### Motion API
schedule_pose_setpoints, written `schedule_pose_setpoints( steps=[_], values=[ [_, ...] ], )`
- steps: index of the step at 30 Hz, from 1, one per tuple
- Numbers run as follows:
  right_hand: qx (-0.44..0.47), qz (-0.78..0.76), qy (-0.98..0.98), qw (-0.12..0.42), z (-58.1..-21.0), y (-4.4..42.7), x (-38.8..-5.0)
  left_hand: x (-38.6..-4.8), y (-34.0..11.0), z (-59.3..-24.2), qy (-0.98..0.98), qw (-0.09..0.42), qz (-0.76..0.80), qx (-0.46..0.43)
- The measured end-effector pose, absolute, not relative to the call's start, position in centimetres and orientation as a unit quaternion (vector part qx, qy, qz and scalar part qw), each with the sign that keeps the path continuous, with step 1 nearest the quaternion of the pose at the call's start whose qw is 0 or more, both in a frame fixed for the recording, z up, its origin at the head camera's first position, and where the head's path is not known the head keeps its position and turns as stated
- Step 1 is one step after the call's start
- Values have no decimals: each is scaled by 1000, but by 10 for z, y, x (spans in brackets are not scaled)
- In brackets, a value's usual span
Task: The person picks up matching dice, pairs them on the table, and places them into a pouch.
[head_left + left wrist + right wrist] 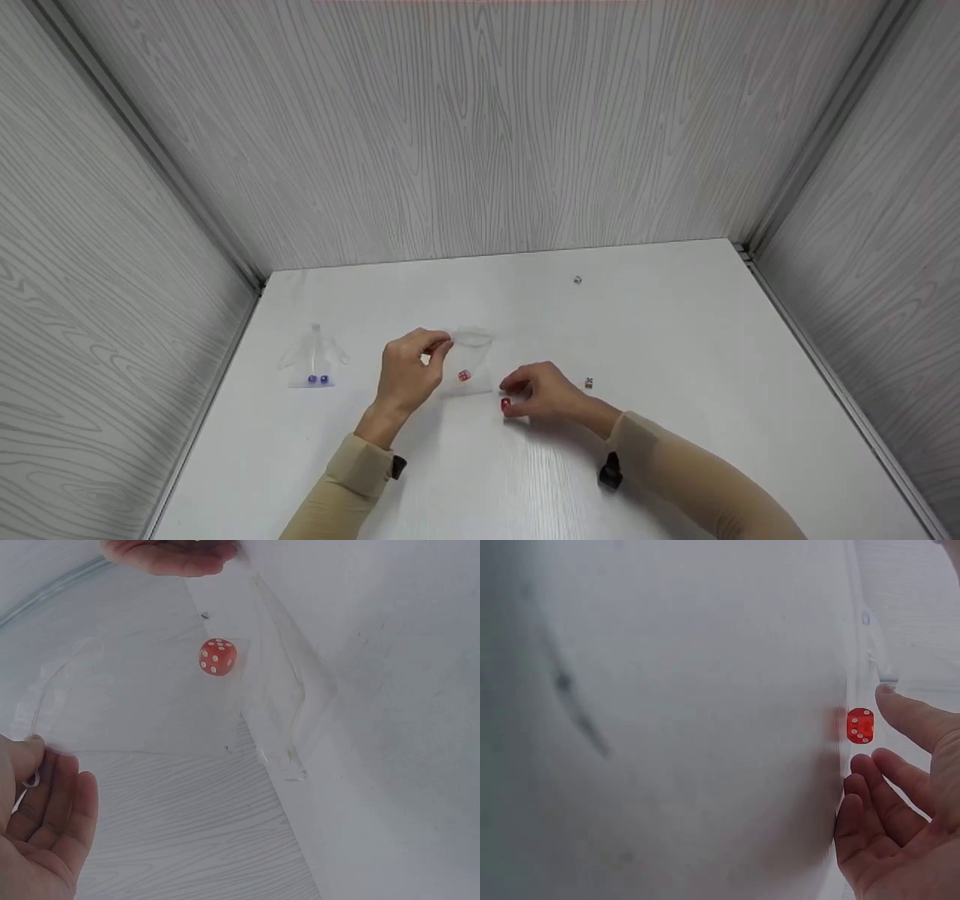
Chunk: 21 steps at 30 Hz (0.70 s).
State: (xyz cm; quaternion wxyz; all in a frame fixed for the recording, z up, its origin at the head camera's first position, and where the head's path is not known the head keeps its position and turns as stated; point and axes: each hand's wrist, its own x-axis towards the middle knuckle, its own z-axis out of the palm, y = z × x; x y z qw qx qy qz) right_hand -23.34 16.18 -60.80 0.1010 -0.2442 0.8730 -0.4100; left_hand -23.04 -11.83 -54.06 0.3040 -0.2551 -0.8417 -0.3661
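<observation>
My left hand [409,371] pinches the upper edge of a clear plastic bag [476,386] between thumb and fingers. Inside the bag, near its bottom, lies a red die [217,658] with white dots. Just right of the bag, my right hand [547,394] is low over the table beside a second red die [860,726]. Thumb and fingers are spread on either side of that die, with gaps showing in the right wrist view. The left wrist view catches only part of the right hand [176,556] at its top.
Another clear bag [313,351] stands on the left of the white table [675,322], with two small blue pieces [319,379] at its bottom. Right of the right hand sits a small dark-and-light cube [589,382]; a small greyish piece [577,280] lies farther back. Grey wood-grain panels [450,135] enclose the table.
</observation>
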Motion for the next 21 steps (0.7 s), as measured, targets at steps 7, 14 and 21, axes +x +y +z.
schedule_pose_setpoints(
  steps=[7,14,21],
  values=[
    [-263,-409,869,88,-610,159,-233,-230,-117,-541,-844,303,-362,-256],
    [-269,-402,871,82,-611,158,-233,-230,-116,-542,-839,307,-363,-264],
    [-263,-426,862,80,-601,158,-231,-231,-115,-543,-841,303,-361,-264]
  ],
)
